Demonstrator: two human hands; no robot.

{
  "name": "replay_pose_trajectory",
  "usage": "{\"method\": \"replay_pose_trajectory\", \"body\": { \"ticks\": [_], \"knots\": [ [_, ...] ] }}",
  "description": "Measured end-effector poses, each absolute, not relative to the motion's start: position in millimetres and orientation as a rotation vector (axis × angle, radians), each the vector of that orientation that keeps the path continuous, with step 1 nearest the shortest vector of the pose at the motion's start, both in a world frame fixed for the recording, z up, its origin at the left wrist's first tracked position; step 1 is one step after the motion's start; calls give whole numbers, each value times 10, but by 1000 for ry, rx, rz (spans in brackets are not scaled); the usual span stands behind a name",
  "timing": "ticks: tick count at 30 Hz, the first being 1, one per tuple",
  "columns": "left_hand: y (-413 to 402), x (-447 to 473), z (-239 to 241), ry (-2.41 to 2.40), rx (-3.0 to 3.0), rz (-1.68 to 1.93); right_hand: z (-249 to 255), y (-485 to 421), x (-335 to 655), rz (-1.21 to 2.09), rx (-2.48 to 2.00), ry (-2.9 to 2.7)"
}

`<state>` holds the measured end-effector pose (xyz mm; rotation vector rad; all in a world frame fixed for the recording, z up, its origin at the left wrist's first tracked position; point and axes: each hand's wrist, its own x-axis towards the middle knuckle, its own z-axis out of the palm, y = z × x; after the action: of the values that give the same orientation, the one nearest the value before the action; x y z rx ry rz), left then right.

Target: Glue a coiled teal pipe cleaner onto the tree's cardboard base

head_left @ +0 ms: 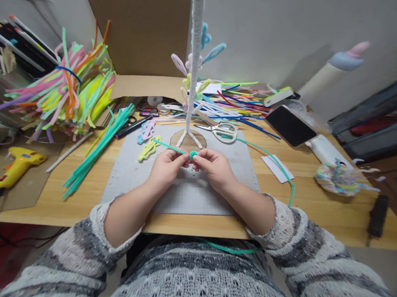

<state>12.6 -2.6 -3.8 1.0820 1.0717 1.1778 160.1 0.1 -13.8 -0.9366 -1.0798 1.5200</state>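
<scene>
Both hands meet over a grey mat (195, 202), working a teal pipe cleaner (193, 154) whose middle is coiled into a small round. My left hand (170, 162) pinches it beside the coil, and a straight end sticks out to the upper left. My right hand (214, 167) grips the coil between thumb and finger. Just behind the hands stands a white wrapped stem (194, 67) with a forked foot on a round base. Bent yellow (149, 149) and pink (148, 129) pipe cleaner pieces lie left of it.
White-handled scissors (224, 132) lie behind my right hand. Teal pipe cleaners (100, 151) and a yellow glue gun (19, 164) are on the left, below a large colourful bundle (67, 86). To the right are a phone (291, 127), a white card (277, 168) and a screwdriver-like tool (378, 217).
</scene>
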Motion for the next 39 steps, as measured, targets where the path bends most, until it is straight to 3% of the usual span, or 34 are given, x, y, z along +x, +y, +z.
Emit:
{"method": "replay_pose_trajectory", "body": {
  "ticks": [25,35,39],
  "knots": [
    [-17,69,19,1158,1091,1104,-94,15,1650,1521,-1069,-1275],
    [28,12,9,1164,1095,958,-98,-19,1667,1169,-1167,-1668],
    [39,16,-7,1158,1022,988,-88,-3,1670,1257,-1180,-1643]
  ]
}}
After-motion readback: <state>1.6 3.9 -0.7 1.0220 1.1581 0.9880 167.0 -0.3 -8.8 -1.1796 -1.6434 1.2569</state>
